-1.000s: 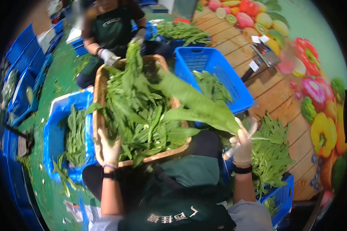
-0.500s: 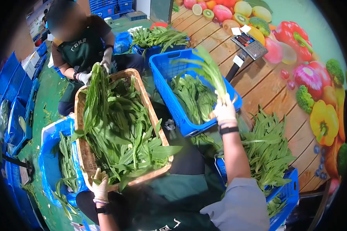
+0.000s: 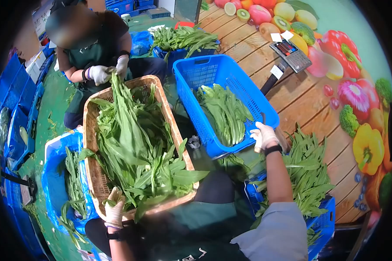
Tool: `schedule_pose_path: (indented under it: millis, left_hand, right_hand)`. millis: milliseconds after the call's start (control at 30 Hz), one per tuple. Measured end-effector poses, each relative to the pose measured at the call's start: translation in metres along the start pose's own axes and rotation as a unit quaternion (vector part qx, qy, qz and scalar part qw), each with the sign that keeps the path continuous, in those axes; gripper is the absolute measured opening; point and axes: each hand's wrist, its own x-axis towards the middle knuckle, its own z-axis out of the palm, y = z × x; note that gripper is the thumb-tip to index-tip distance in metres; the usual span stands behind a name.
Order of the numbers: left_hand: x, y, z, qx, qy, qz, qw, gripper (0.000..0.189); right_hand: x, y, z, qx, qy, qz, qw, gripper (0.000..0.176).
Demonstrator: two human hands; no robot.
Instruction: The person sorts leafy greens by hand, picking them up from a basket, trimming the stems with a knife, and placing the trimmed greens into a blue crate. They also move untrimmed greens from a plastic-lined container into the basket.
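Note:
My left hand (image 3: 114,208), gloved, is closed on a small piece of green leaf at the near left corner of the brown crate (image 3: 90,174). Long leafy greens (image 3: 137,148) fill that crate. My gloved right hand (image 3: 265,136) is at the near right corner of the blue basket (image 3: 200,124), fingers slightly apart and no greens in them. Inside the basket a bunch of leafy greens (image 3: 225,114) lies with its pale stems toward me. Across the crate, a co-worker's gloved hands (image 3: 111,73) hold greens by the stem end.
More greens (image 3: 305,169) overflow blue crates at my right. A blue-lined tub (image 3: 52,187) stands left of the brown crate. Another crate of greens (image 3: 185,39) is behind. A scale (image 3: 292,54) stands at the back right. Blue crates (image 3: 19,108) line the left side.
The bunch from my right hand now lies in the blue basket, and that hand has moved down and right. The co-worker's hands have shifted the held greens. My left hand has barely moved.

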Motion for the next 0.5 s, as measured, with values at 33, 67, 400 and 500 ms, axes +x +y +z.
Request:
schedule_pose_path:
  millis: [33, 67, 400, 500]
  left_hand:
    - [0.0, 0.006, -0.001, 0.013, -0.004, 0.0, 1.0, 0.054]
    - [0.001, 0.013, 0.0, 0.019, -0.009, 0.002, 1.0, 0.054]
    - [0.01, 0.094, -0.156, 0.361, 0.199, 0.081, 0.908, 0.062]
    - [0.017, 0.097, -0.224, 0.589, 0.332, 0.047, 0.735, 0.101]
  right_hand:
    - [-0.016, -0.001, -0.001, 0.037, -0.046, -0.009, 0.998, 0.026]
    - [-0.031, -0.003, 0.004, 0.06, -0.08, 0.005, 0.995, 0.026]
    - [-0.258, 0.048, 0.205, -0.173, -0.4, 0.046, 0.899, 0.031]
    - [-0.282, 0.115, 0.245, -0.421, -0.57, -0.168, 0.685, 0.036]
